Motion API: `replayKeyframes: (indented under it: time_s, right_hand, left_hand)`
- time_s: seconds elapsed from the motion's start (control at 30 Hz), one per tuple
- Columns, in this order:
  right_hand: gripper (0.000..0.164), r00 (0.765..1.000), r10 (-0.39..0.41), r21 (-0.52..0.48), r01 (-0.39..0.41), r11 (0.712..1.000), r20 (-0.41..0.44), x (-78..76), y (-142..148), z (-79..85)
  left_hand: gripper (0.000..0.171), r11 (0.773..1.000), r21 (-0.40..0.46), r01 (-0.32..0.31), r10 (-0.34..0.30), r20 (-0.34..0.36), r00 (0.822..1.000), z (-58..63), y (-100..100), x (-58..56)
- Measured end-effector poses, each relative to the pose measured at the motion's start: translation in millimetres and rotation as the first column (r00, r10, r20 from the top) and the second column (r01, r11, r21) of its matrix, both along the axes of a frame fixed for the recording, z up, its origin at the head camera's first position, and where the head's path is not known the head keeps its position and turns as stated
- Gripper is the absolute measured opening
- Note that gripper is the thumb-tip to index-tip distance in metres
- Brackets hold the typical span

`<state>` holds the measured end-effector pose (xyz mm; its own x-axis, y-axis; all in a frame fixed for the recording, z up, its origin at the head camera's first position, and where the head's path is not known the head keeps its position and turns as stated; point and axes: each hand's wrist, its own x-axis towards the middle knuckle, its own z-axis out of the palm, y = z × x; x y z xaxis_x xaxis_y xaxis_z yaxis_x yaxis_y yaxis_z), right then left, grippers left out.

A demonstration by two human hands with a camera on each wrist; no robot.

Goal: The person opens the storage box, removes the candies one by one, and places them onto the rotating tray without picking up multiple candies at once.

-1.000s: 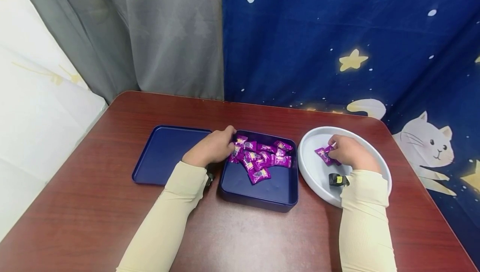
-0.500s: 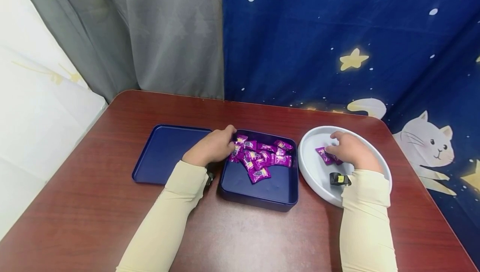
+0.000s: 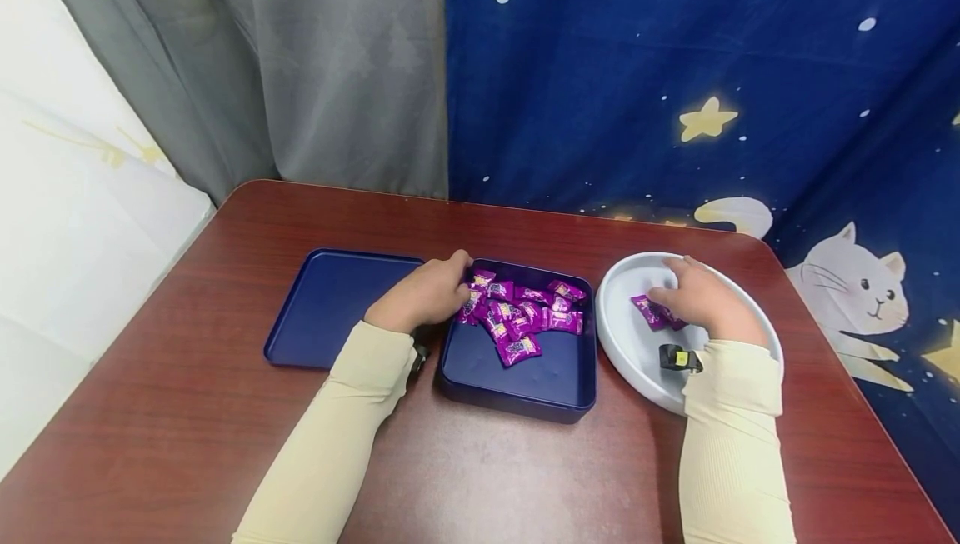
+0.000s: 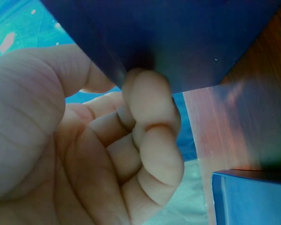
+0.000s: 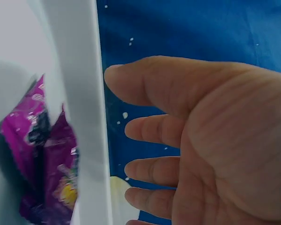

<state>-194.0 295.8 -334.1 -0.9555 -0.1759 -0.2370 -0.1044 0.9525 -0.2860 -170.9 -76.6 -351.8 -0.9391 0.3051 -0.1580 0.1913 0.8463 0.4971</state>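
purple packets [image 3: 649,312] by right hand [image 3: 707,301], left [image 3: 422,292] gripping box [image 3: 517,406]

the left hand [image 3: 420,296] hides part of the lid [image 3: 333,306] and of the box's [image 3: 525,390] left rim; the right hand [image 3: 703,302] covers part of the plate [image 3: 622,346] and its candies [image 3: 648,313], whose print is too small to read. sleeves [image 3: 318,448] and table [image 3: 150,394] run off the head view's bottom edge.

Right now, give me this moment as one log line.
left hand: grips blue box; right hand: over white tray, holding nothing; purple packets: most in box, others on tray; blue lid: off
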Motion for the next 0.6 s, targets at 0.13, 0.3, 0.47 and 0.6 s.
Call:
replayKeyframes:
  time_s: [0.13, 0.3, 0.47, 0.6]
  right_hand:
    - [0.074, 1.000, 0.015, -0.008, -0.015, 1.000, -0.011, 4.2, -5, 9.3]
    - [0.078, 0.999, 0.036, -0.004, -0.036, 0.999, -0.024, 12.9, -19, 22.8]
    - [0.074, 0.994, 0.086, -0.001, -0.086, 0.996, -0.061, 22.2, -41, 35.6]
    - [0.073, 0.992, 0.104, -0.007, -0.105, 0.995, -0.076, 30.1, -59, 42.8]
  left_hand:
    - [0.044, 1.000, 0.001, 0.003, -0.003, -0.001, 1.000, 1.0, 0, 0.4]
    - [0.044, 1.000, -0.002, 0.005, -0.005, -0.002, 1.000, 1.4, 1, 0.3]
    - [0.044, 1.000, 0.001, 0.001, -0.001, 0.007, 1.000, 1.2, 1, 0.6]
    - [0.044, 1.000, 0.001, 0.001, -0.001, 0.006, 1.000, 0.5, 0, 0.5]
